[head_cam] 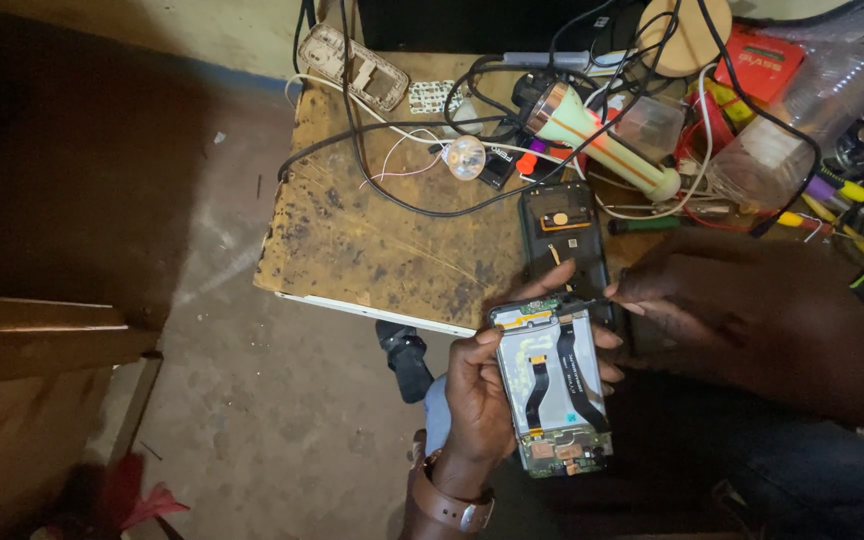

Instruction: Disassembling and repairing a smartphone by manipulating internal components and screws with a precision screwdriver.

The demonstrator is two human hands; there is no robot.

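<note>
A bare concrete floor (pixel 252 400) lies left of the grip; above it, a stained, scuffed wooden table (pixel 382 240) carries tangled cables. The left hand (pixel 477 395) is wrapped firmly round an opened phone (pixel 557 385), flat, with black ribbon strips. The right hand (pixel 697 295) pinches a thin tool (pixel 592 300) touching its top edge.

- We see a brown wooden surface (pixel 372 250) with dark spots and scratches all over it.
- We see a grey floor (pixel 252 400) below it, dusty and rough.
- We see a pale wall (pixel 192 25) at the top, with a thin blue strip where it meets the floor.
- We see a wooden bench (pixel 42 335) on the left, mostly in the dark.
- We see bright light on the surface, and deep shadow in the left corner.
</note>
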